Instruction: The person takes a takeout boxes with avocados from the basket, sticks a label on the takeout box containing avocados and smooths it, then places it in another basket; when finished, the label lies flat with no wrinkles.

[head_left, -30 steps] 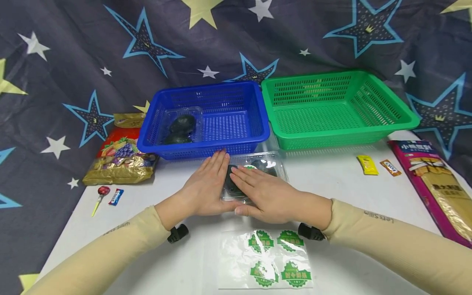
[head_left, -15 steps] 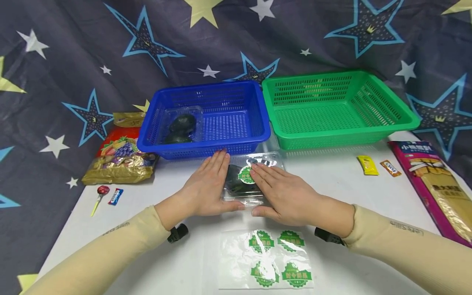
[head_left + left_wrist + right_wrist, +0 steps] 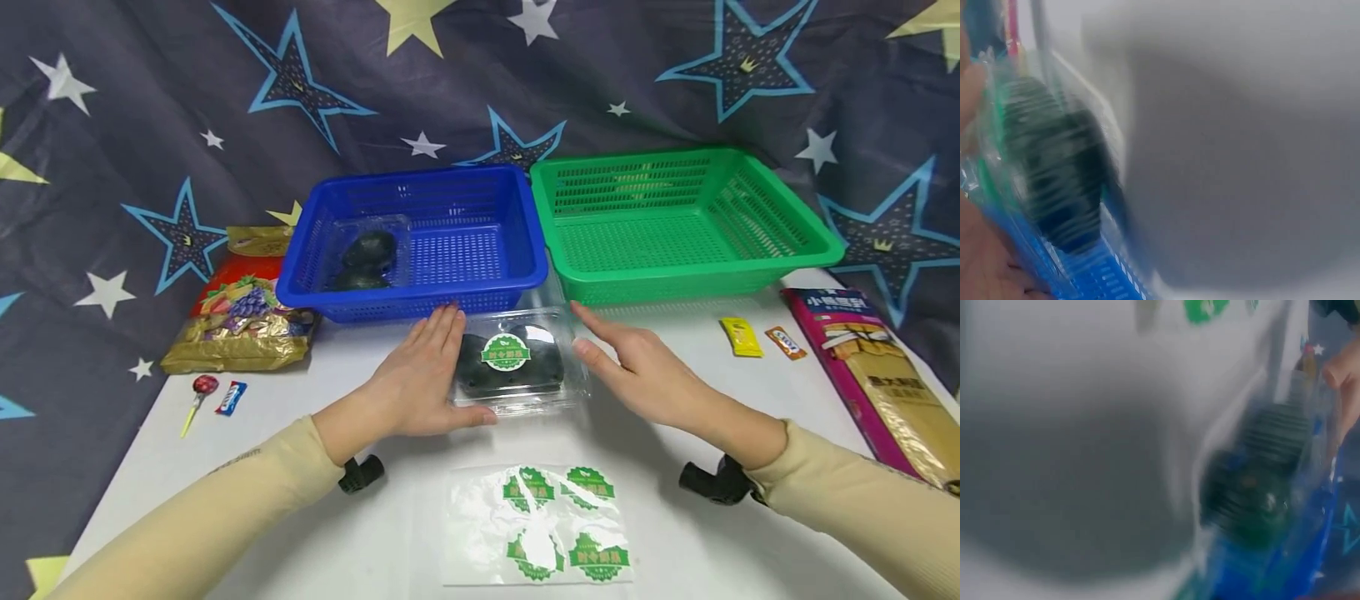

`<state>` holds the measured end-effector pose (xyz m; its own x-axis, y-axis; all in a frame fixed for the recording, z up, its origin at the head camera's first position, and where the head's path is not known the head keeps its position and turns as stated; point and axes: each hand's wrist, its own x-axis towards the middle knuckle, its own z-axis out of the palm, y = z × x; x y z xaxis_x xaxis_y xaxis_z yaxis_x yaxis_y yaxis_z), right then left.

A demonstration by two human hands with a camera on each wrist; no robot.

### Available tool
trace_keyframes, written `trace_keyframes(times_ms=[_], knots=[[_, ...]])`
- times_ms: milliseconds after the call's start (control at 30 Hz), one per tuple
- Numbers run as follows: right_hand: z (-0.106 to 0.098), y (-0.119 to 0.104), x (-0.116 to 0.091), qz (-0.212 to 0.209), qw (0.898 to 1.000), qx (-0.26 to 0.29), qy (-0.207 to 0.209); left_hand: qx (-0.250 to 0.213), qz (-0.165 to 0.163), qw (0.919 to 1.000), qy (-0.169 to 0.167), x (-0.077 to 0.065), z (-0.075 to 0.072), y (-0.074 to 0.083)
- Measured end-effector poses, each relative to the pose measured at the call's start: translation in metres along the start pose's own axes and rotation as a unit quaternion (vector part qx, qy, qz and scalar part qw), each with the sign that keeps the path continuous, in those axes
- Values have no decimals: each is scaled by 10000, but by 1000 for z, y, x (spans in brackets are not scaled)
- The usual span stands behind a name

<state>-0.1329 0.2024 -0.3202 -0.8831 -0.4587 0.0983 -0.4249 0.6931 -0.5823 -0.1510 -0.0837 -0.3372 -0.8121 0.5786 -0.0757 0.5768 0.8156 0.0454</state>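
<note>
A clear plastic clamshell box point(image 3: 517, 405) lies on the white table, holding dark green oval fruits point(image 3: 551, 363) that look like avocados. A round green and white sticker point(image 3: 505, 353) sits on its lid. My left hand point(image 3: 420, 375) rests along the box's left side, fingers straight and thumb stretched toward the front edge. Beside the right end is my right hand point(image 3: 648, 375), index finger and thumb extended close to the box's edge. Both wrist views are blurred; dark fruit point(image 3: 1054, 169) shows through the plastic in the left one.
A sheet of green stickers point(image 3: 536, 525) lies in front. Behind stand a blue basket point(image 3: 412, 302), with another fruit box point(image 3: 405, 242) inside, and a green basket point(image 3: 675, 287). Candy bag point(image 3: 240, 325), lollipop point(image 3: 198, 396) and small wrapped candies point(image 3: 742, 337) lie left and right, with a magenta packet point(image 3: 862, 358).
My right hand has slid off the lid to the right, uncovering the sticker, and is now beside the box's right end. My left hand has stayed at the left side.
</note>
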Motion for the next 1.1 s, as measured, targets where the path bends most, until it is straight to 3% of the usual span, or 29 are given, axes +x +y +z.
trace_keyframes(times_ms=[67,167,300,400,600,667,767,867,967,1033,1100], knots=[[2,2,-3,550,9957,717,-194,-78,-65,9999,52,-2,-1,3],[11,2,-7,1034,9794,1636,-579,-311,-190,9992,139,-7,-1,9],[19,3,-7,1129,9635,2323,-707,-746,-347,9965,129,-13,-5,14],[20,6,-3,1150,9570,2563,-720,-1266,-428,9910,70,-15,-11,7],[17,16,12,1291,9300,3228,-1193,-2572,-628,9643,-103,-8,-11,-24],[16,20,19,1283,9159,3527,-1422,-3009,-622,9514,-220,-6,-7,-34],[16,24,29,1165,9060,3703,-1689,-3684,-616,9268,-395,-6,-2,-42],[17,26,36,1114,9087,3607,-1783,-4199,-606,9044,-452,-9,2,-44],[18,24,36,1192,9173,3435,-1621,-4502,-641,8898,-371,-13,4,-41],[19,20,34,1322,9205,3411,-1376,-4610,-759,8837,-289,-16,6,-37],[21,14,30,1524,9261,3268,-1110,-4570,-1047,8831,-156,-20,6,-31]])
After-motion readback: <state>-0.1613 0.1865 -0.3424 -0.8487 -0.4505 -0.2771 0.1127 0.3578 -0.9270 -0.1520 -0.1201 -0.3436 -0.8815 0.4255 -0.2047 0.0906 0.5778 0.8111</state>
